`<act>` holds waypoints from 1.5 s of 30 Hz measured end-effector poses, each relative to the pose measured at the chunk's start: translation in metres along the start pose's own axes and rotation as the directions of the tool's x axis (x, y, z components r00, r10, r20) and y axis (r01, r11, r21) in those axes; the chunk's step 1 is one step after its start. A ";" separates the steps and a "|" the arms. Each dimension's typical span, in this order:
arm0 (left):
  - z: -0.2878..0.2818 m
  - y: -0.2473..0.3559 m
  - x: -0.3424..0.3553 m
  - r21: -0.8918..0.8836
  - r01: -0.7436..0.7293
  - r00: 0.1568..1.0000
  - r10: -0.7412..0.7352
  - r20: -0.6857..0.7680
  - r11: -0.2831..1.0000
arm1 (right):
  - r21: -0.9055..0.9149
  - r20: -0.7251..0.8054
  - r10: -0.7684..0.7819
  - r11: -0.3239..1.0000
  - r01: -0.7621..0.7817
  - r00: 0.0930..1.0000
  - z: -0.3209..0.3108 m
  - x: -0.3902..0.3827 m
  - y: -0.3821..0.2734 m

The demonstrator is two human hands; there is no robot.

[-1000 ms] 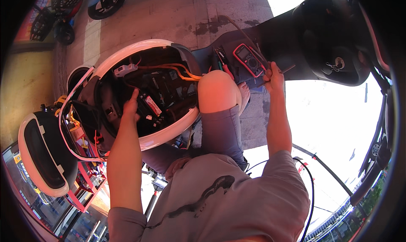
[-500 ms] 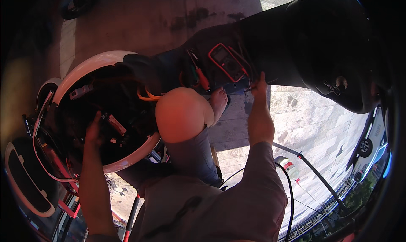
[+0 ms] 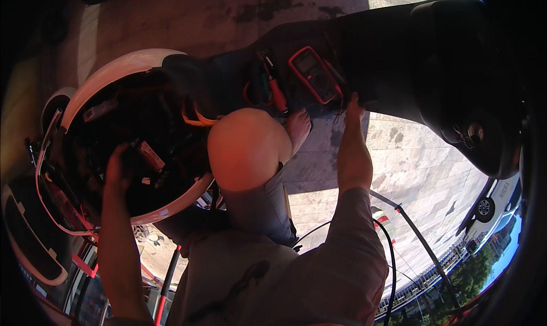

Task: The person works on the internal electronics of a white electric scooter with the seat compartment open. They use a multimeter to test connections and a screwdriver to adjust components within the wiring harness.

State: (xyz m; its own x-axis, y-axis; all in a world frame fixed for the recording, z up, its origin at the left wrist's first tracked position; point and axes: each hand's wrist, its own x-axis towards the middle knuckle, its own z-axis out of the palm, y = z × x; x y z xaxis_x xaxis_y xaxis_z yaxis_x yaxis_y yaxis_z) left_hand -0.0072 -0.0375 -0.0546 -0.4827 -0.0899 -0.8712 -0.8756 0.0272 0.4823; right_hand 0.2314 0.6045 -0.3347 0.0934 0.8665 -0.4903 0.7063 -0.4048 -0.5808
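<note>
Inside an open white-rimmed scooter compartment [image 3: 102,69], my left hand [image 3: 117,169] rests among dark parts beside a label-striped component [image 3: 151,156]; its fingers are lost in shadow. My right hand [image 3: 354,108] is closed at the edge of the dark floorboard [image 3: 377,69], on thin dark items I cannot make out clearly. Just above it lies a red-edged multimeter [image 3: 315,75]. Left of that are red- and green-handled hand tools [image 3: 276,92]. Orange cables [image 3: 196,119] cross the compartment's rim. My bare knee [image 3: 245,146] sits between my hands.
The scooter's dark front panel [image 3: 456,75] with keys [image 3: 467,135] fills the upper right. A flipped-up seat part [image 3: 28,235] is at left. A metal bar [image 3: 421,240] and black hose [image 3: 387,246] stand at lower right. A white car [image 3: 493,206] is beyond.
The picture has darkened and the view has shifted, so the compartment and my left hand sit further left. My right hand stays beside the multimeter with fingers closed.
</note>
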 end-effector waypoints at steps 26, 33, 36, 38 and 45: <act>0.022 0.009 0.029 0.168 -0.046 0.893 0.116 -0.436 0.985 | 0.356 0.915 0.089 0.286 0.890 -0.394 0.117 -0.554 -0.146; 0.021 0.003 0.039 0.057 -0.086 0.937 0.100 -0.334 0.995 | 0.133 0.959 0.066 0.752 0.645 -0.275 0.121 -0.535 -0.127; 0.025 0.008 0.032 -0.110 -0.058 0.985 0.039 -0.171 0.992 | 0.028 0.970 0.121 0.809 0.588 -0.212 0.116 -0.533 -0.130; 0.026 0.010 0.026 -0.210 -0.001 1.000 -0.003 -0.017 0.978 | -0.103 0.965 0.213 0.842 0.530 -0.151 0.113 -0.533 -0.131; 0.027 0.006 0.032 -0.282 0.064 0.984 -0.014 0.177 0.957 | -0.165 0.930 0.300 0.855 0.492 -0.210 0.111 -0.530 -0.137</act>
State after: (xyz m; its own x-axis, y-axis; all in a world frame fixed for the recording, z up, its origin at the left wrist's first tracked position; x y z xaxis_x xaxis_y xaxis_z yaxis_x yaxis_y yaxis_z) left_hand -0.0282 -0.0129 -0.0820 -0.4665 0.0869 -0.8802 -0.8636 -0.2601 0.4320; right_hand 0.0072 0.1682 -0.0678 -0.4603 -0.5751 -0.6763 0.7654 0.1288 -0.6306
